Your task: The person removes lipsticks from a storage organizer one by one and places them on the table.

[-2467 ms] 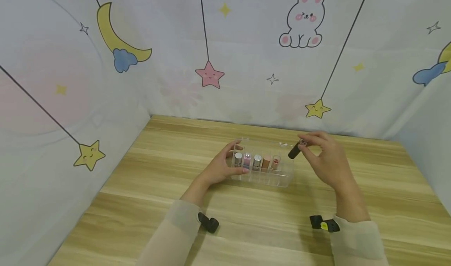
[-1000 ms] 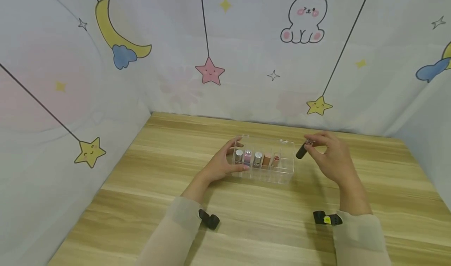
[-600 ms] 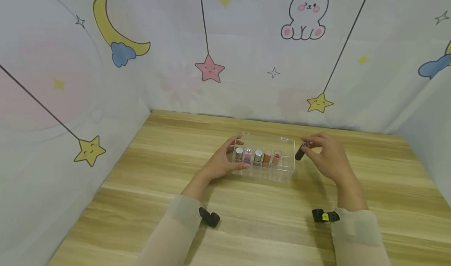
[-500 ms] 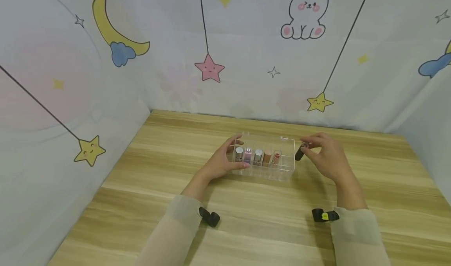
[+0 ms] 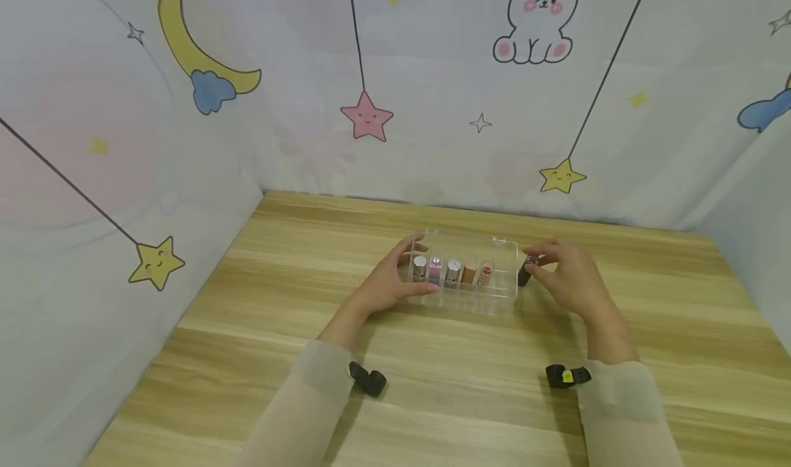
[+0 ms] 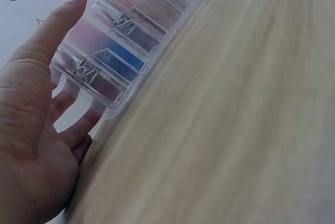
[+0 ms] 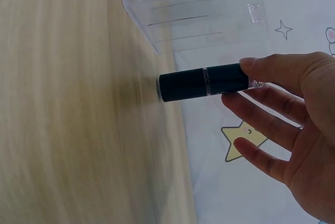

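My left hand (image 5: 386,285) grips the left end of a clear plastic organizer box (image 5: 505,303), thumb along the front and fingers behind. Inside stand several lipsticks in a row of compartments: a silver-topped one (image 5: 419,268), a pink one (image 5: 435,269), another silver-topped one (image 5: 453,273), an orange-brown one (image 5: 469,273) and a clear-capped one with red (image 5: 486,273). Just beyond the box's right end, my right hand (image 5: 570,276) pinches a dark lipstick tube (image 7: 188,84) by its clear-tipped top. The tube leans slightly, its lower end close over the table.
A wood-grain table (image 5: 457,384) lies under everything. Behind it hangs a white cloth backdrop (image 5: 426,165) printed with stars, a moon and a rabbit. Black wrist cameras are strapped at the left cuff (image 5: 369,379) and right cuff (image 5: 567,376).
The right hand has carried the dark lipstick tube from over the box's right end to just beside it, and lowered it toward the table. The left hand keeps its grip on the box.
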A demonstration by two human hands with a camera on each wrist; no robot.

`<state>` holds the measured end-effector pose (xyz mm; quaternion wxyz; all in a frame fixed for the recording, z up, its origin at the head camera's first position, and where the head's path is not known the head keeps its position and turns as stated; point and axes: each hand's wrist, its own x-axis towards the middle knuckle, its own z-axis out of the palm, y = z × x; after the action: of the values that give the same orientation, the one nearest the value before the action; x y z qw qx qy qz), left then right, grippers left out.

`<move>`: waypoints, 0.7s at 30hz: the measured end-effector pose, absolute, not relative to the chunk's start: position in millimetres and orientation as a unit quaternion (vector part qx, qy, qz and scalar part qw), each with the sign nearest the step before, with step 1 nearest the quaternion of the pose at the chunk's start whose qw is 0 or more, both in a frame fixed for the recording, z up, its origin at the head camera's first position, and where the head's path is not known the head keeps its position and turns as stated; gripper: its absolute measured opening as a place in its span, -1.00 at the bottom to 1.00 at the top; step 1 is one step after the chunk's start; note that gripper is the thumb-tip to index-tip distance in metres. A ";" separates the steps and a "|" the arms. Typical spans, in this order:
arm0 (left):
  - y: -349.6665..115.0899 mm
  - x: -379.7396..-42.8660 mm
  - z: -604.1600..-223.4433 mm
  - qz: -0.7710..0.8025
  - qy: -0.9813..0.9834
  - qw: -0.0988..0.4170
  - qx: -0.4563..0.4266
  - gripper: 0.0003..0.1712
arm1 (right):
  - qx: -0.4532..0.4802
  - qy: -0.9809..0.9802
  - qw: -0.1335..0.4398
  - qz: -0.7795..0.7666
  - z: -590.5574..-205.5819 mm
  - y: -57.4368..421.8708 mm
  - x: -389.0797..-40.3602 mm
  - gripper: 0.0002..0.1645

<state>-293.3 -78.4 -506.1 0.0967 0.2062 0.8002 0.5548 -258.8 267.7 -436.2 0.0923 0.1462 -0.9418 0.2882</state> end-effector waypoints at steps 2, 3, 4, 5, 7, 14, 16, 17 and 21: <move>-78.0 -293.4 -505.6 0.557 0.799 0.097 0.205 0.18 | 0.146 -0.942 0.090 0.288 -436.7 268.2 -259.8 -0.66; -77.9 -293.5 -505.3 0.557 0.799 0.096 0.206 0.18 | 0.147 -0.942 0.090 0.287 -436.9 268.5 -260.4 -0.66; -77.6 -293.7 -505.4 0.558 0.798 0.096 0.205 0.18 | 0.147 -0.943 0.089 0.287 -437.0 268.7 -260.9 -0.66; -77.5 -294.1 -505.7 0.558 0.799 0.096 0.205 0.18 | 0.147 -0.943 0.087 0.286 -437.2 268.9 -261.2 -0.66; -77.3 -294.1 -505.8 0.557 0.799 0.095 0.204 0.18 | 0.147 -0.943 0.085 0.286 -437.4 269.3 -261.7 -0.66; -77.6 -292.7 -505.4 0.557 0.800 0.098 0.201 0.20 | 0.146 -0.944 0.080 0.286 -438.3 269.7 -261.6 -0.64; -77.7 -292.6 -505.4 0.557 0.800 0.099 0.200 0.20 | 0.146 -0.944 0.078 0.287 -438.5 269.6 -261.7 -0.64; -77.8 -292.7 -505.3 0.557 0.800 0.099 0.201 0.21 | 0.146 -0.943 0.076 0.288 -438.4 269.5 -261.7 -0.64; -78.0 -293.3 -504.8 0.556 0.800 0.097 0.204 0.20 | 0.145 -0.943 0.074 0.290 -436.8 269.7 -261.4 -0.63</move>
<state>-293.3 -78.0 -504.8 0.0973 0.2040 0.7998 0.5561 -261.4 269.7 -436.8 0.0738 0.1447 -0.9432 0.2897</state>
